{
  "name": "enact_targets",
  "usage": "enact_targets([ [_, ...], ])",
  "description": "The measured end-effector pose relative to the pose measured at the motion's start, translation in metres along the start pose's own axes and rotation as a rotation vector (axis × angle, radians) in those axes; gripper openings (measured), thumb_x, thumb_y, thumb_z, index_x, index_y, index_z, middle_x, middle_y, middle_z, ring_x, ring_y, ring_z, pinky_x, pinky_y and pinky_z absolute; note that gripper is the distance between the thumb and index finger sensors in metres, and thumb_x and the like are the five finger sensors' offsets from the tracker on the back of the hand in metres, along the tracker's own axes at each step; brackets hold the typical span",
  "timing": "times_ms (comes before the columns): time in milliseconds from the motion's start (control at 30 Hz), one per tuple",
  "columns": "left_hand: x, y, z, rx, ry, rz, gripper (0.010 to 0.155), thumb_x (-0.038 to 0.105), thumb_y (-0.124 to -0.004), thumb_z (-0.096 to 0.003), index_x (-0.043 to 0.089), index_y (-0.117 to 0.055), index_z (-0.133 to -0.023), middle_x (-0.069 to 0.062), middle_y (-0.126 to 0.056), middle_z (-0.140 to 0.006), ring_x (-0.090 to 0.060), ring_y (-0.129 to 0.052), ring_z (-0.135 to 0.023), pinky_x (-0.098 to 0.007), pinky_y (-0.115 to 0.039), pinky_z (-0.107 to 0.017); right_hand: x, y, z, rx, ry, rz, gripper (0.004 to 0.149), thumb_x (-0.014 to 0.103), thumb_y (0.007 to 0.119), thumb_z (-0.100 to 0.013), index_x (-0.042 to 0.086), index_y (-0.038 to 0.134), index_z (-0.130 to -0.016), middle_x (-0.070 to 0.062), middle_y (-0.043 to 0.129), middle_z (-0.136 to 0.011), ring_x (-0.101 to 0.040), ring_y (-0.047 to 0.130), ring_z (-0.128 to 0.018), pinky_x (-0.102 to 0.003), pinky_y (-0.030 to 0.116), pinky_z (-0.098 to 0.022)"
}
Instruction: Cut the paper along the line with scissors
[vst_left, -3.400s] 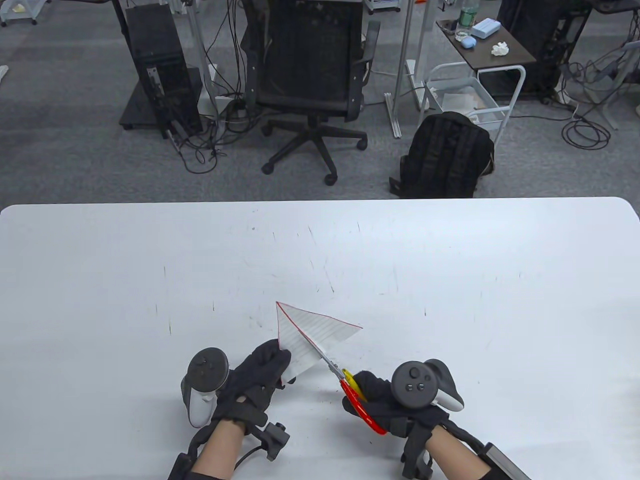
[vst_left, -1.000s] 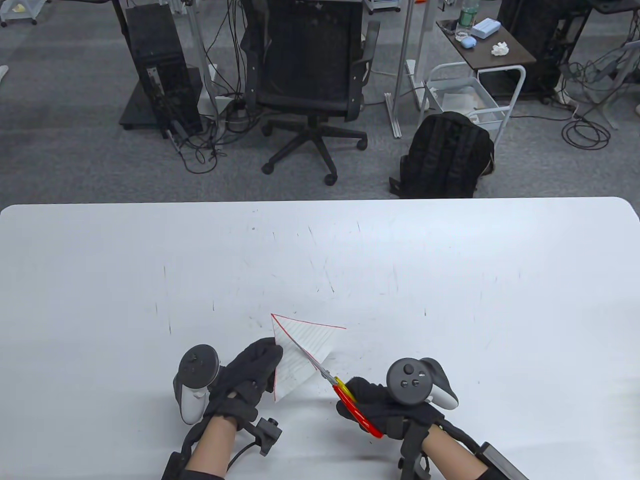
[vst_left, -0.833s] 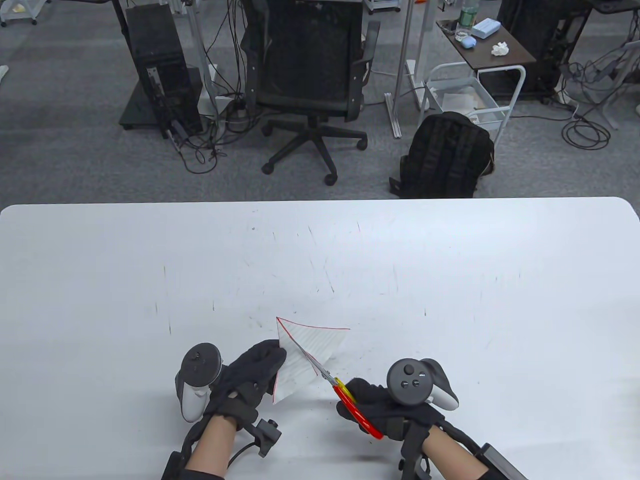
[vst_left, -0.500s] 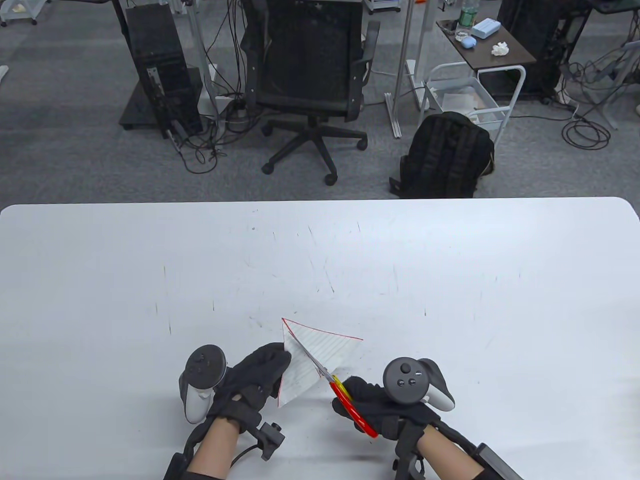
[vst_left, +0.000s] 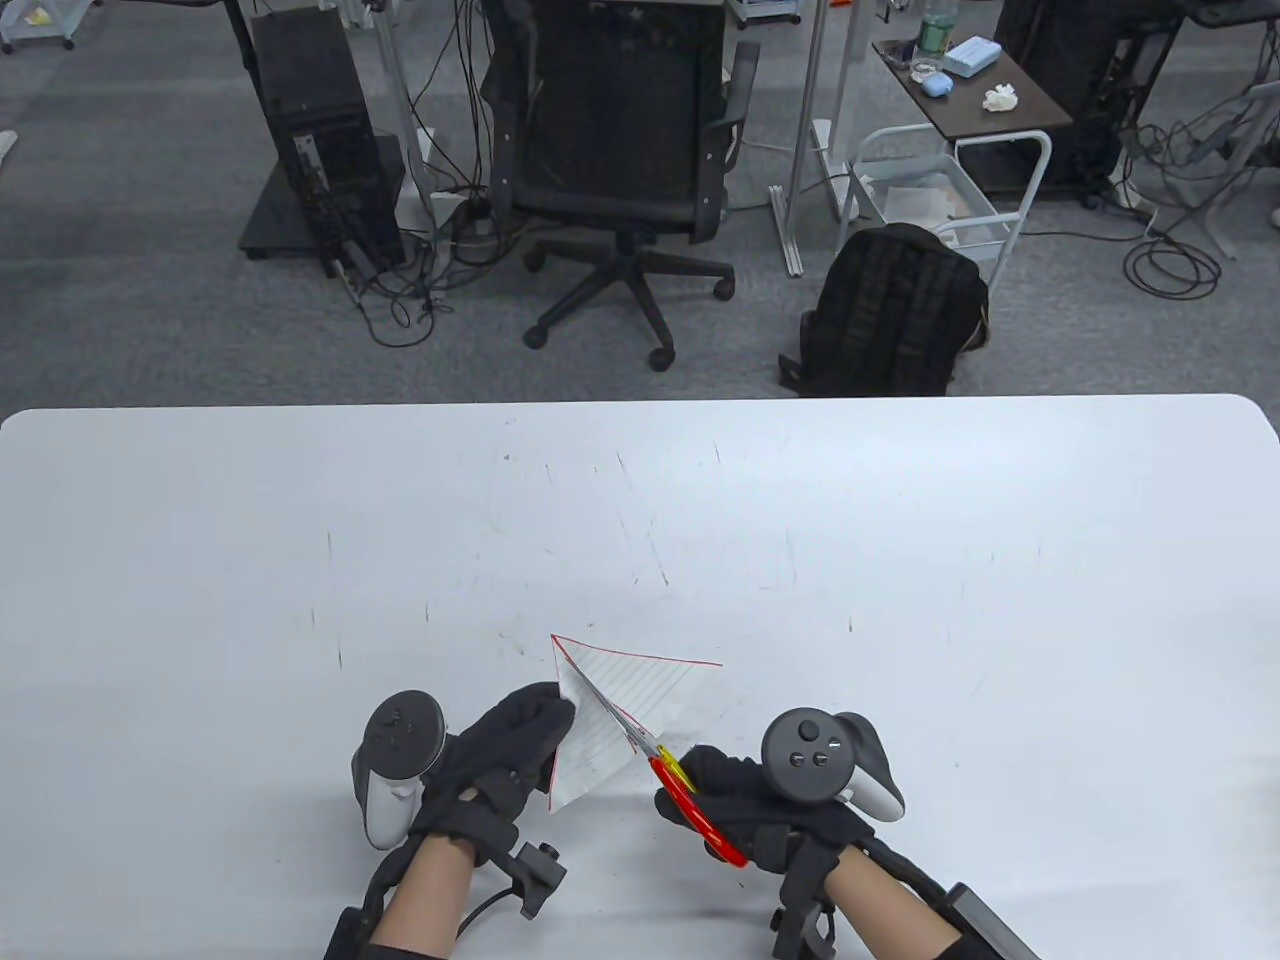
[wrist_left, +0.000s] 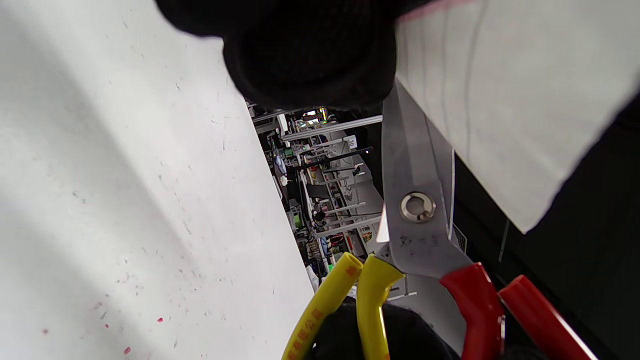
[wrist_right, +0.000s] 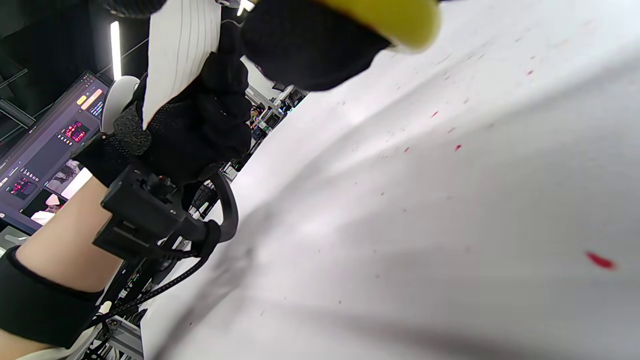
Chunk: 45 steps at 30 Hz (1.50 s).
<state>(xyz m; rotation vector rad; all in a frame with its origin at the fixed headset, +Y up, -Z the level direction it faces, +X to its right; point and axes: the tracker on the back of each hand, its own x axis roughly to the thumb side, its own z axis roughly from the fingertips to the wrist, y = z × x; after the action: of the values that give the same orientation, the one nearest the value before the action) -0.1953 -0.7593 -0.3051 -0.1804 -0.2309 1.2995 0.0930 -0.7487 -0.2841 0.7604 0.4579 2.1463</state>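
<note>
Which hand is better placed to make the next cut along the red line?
The right hand: it holds the scissors, whose blades already lie in the paper along the line. The left hand grips the paper's left edge to steady it.

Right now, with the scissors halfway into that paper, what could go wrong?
Two risks, as I judge it. The left hand grips the lined white paper with the red line right beside the steel blades of the red-and-yellow-handled scissors, so a fingertip could get nipped. Also, the paper is held up off the white table by one edge, so it may flex and the cut drift off the line.
</note>
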Motion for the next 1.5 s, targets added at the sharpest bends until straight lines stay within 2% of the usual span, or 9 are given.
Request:
enact_targets([
  [300, -0.0027, -0.0038, 0.0014, 0.018, 0.026, -0.004, 0.04, 0.042, -0.068, -0.0608, 0.022, -0.075, -0.094, 0.001, -0.093, -0.067, -0.01, -0.098, -0.05, -0.019, -0.085, -0.038, 0.0008, 0.0026, 0.0, -0.038, 0.013, 0.035, 0.065, 0.052, 0.059, -0.061, -0.005, 0.056, -0.091, -0.019, 0.082, -0.069, -0.013, 0.091, -0.035, -0.035, 0.072, -0.029],
  [733, -0.0017, -0.0012, 0.0021, 0.021, 0.027, 0.016, 0.039, 0.041, -0.068, -0.0605, 0.021, -0.076, -0.094, 0.0, -0.094, -0.067, -0.011, -0.098, -0.049, -0.02, -0.085, -0.037, 0.0026, 0.0053, -0.0015, -0.066, 0.004, 0.049, 0.062, 0.05, 0.06, -0.061, -0.005, 0.058, -0.089, -0.017, 0.084, -0.065, -0.009, 0.092, -0.032, -0.033, 0.072, -0.026],
  [933, -0.0012, 0.0006, 0.0019, 0.02, 0.023, 0.027, 0.04, 0.041, -0.069, -0.0604, 0.02, -0.077, -0.093, -0.001, -0.094, -0.066, -0.011, -0.098, -0.049, -0.02, -0.085, -0.036, 0.0023, 0.0077, -0.003, -0.038, 0.0, 0.004, 0.063, 0.051, 0.058, -0.062, -0.005, 0.056, -0.09, -0.017, 0.082, -0.067, -0.009, 0.091, -0.034, -0.033, 0.072, -0.027],
  [1167, -0.0003, -0.002, 0.0001, -0.058, -0.013, 0.06, 0.04, 0.04, -0.07, -0.0604, 0.018, -0.079, -0.092, -0.001, -0.095, -0.062, -0.011, -0.098, -0.045, -0.02, -0.085, -0.033, 0.0028, 0.0076, -0.0055, -0.004, -0.006, -0.026, 0.068, 0.054, 0.055, -0.062, -0.006, 0.05, -0.094, -0.021, 0.077, -0.074, -0.016, 0.089, -0.041, -0.039, 0.07, -0.033],
  [1367, -0.0023, -0.0013, 0.0001, -0.067, -0.026, 0.114, 0.04, 0.04, -0.067, -0.0621, 0.015, -0.081, -0.09, -0.001, -0.095, -0.059, -0.011, -0.098, -0.042, -0.021, -0.084, -0.032, 0.0015, 0.0045, -0.0054, 0.009, -0.016, -0.038, 0.069, 0.055, 0.056, -0.062, -0.006, 0.05, -0.095, -0.022, 0.077, -0.075, -0.017, 0.089, -0.042, -0.04, 0.069, -0.034],
  [1500, -0.0022, -0.0024, -0.0004, -0.079, -0.026, 0.082, 0.039, 0.04, -0.067, -0.0619, 0.016, -0.081, -0.089, -0.001, -0.095, -0.059, -0.011, -0.098, -0.042, -0.021, -0.084, -0.032, 0.0023, 0.0063, -0.0058, -0.005, -0.023, -0.037, 0.069, 0.055, 0.055, -0.062, -0.006, 0.05, -0.095, -0.022, 0.077, -0.075, -0.017, 0.089, -0.042, -0.04, 0.069, -0.035],
])
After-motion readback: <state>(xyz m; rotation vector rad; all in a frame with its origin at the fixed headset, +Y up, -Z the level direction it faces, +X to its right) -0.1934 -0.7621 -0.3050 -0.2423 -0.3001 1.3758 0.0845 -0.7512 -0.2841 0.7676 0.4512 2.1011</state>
